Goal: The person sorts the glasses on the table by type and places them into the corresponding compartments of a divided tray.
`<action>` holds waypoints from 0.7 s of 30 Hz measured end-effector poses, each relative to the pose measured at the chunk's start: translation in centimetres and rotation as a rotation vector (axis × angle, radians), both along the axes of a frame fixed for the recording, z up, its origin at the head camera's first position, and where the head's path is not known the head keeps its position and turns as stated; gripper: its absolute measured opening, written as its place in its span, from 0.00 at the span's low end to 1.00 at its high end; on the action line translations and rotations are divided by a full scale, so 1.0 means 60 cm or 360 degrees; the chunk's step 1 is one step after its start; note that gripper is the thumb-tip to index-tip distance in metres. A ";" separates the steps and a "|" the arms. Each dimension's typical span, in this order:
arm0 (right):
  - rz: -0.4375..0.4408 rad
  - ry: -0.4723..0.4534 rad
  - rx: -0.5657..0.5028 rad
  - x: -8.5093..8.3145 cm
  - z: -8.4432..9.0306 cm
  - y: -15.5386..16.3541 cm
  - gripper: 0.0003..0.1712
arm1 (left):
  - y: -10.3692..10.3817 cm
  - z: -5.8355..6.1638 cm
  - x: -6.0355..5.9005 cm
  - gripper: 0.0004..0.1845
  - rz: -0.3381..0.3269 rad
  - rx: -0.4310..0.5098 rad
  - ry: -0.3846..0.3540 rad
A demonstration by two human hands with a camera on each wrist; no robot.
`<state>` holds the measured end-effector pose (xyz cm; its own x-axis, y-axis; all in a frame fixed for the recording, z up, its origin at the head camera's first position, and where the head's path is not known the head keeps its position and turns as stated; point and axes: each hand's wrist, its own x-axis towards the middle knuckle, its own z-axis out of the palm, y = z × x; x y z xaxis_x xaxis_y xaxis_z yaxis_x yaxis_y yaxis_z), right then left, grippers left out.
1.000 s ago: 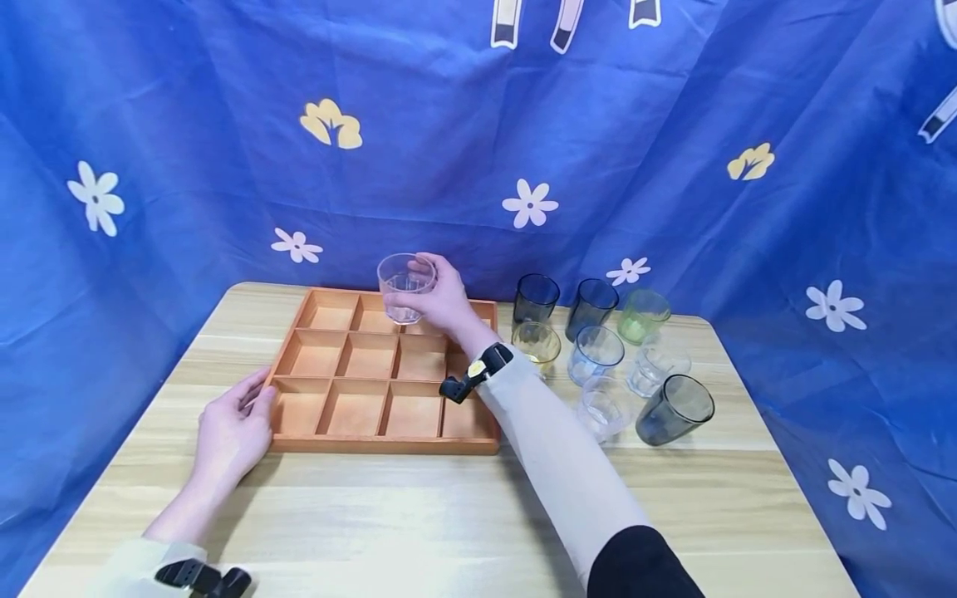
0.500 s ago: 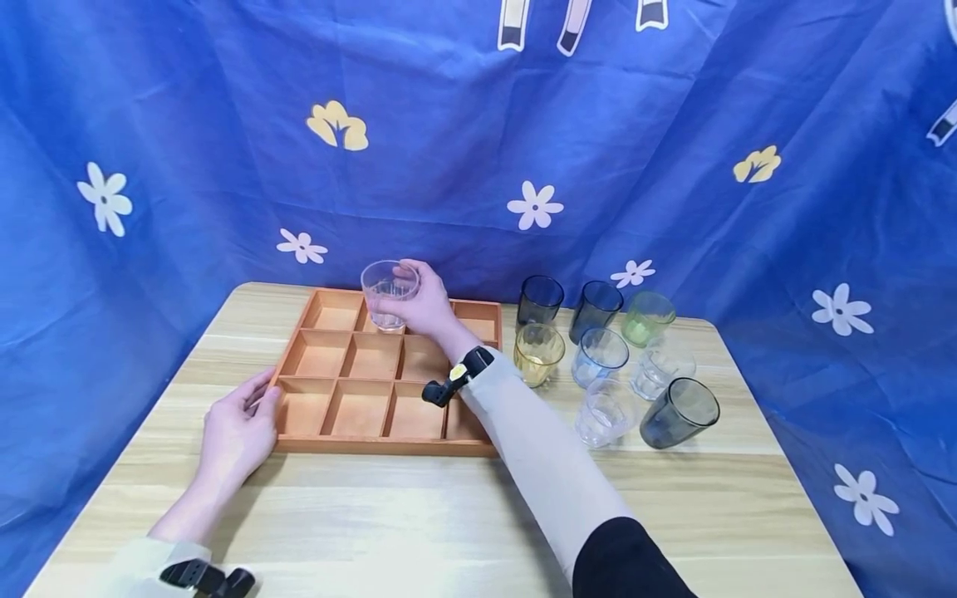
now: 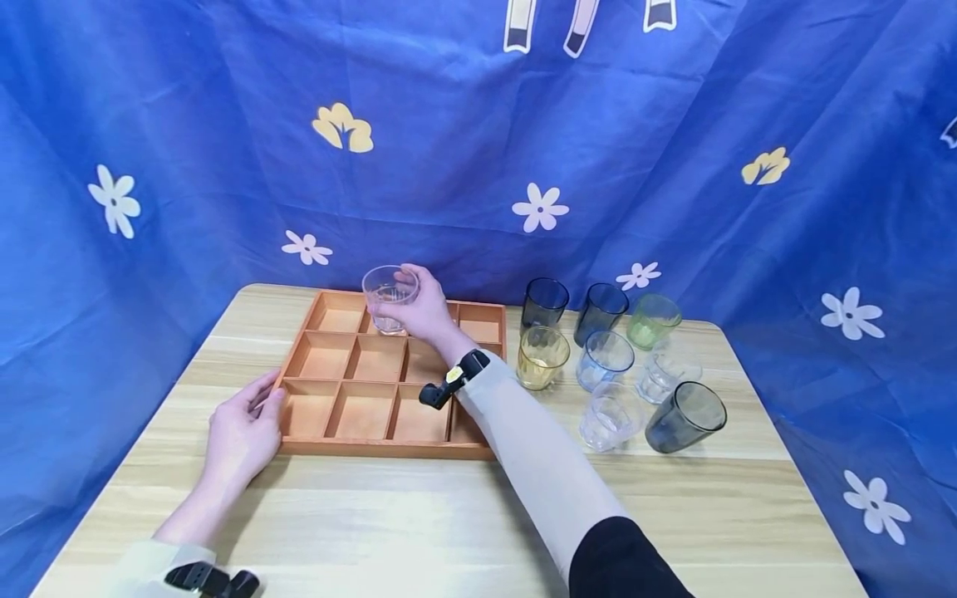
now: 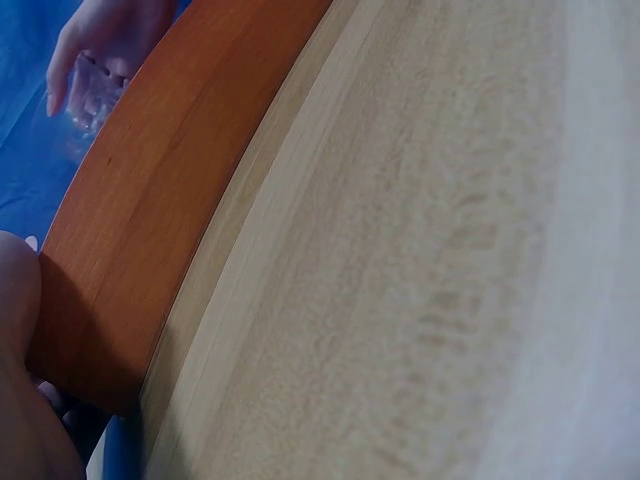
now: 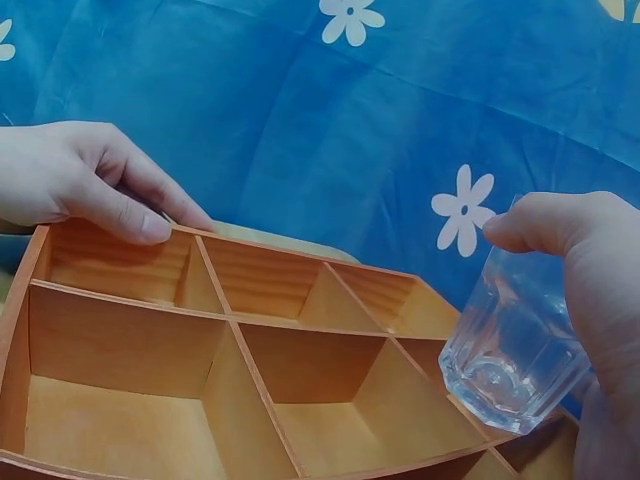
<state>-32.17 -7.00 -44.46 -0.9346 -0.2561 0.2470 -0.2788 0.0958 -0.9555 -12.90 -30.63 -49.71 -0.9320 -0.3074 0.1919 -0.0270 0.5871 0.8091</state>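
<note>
A clear drinking glass (image 3: 389, 311) is held in my right hand (image 3: 426, 311) above the back row of a wooden divided tray (image 3: 374, 448). The right wrist view shows the glass (image 5: 515, 350) tilted, thumb on one side, its base close over the dividers. At the tray's left side my left hand (image 3: 242, 432) grips the wall. Its thumb lies over the rim and the fingers are outside, as the right wrist view shows for that hand (image 5: 90, 185). In the left wrist view the tray's front wall (image 4: 170, 200) hides most of the glass.
Right of the tray stand several glasses: dark ones (image 3: 544, 305), a yellow one (image 3: 542, 357), a blue one (image 3: 604, 360), a green one (image 3: 653, 320) and clear ones (image 3: 611, 417). A smoky grey glass (image 3: 685, 418) leans at the front right. A blue curtain (image 3: 449, 124) hangs behind the table.
My right hand has carried the clear glass left and slightly down over the tray's back row, slowing in the last half second. The left hand has kept its grip on the tray.
</note>
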 end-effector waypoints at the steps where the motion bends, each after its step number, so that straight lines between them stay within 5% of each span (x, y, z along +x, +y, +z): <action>1: 0.0002 -0.0002 -0.0005 -0.001 -0.001 -0.001 0.54 | 0.000 0.000 0.000 0.24 -0.0001 0.0000 0.0002; 12: 0.0054 -0.0064 0.0011 0.001 -0.013 -0.007 0.52 | 0.000 -0.001 0.004 0.24 -0.0010 0.0002 -0.0007; 21: 0.0057 -0.0045 0.0238 -0.005 -0.024 0.000 0.56 | 0.003 0.000 -0.001 0.23 0.0007 -0.0013 0.0015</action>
<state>-32.44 -6.99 -45.88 -0.9301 -0.3216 0.1773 -0.2579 0.2281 -0.9389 -12.93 -30.46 -49.69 -0.9288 -0.3097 0.2033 -0.0218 0.5936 0.8045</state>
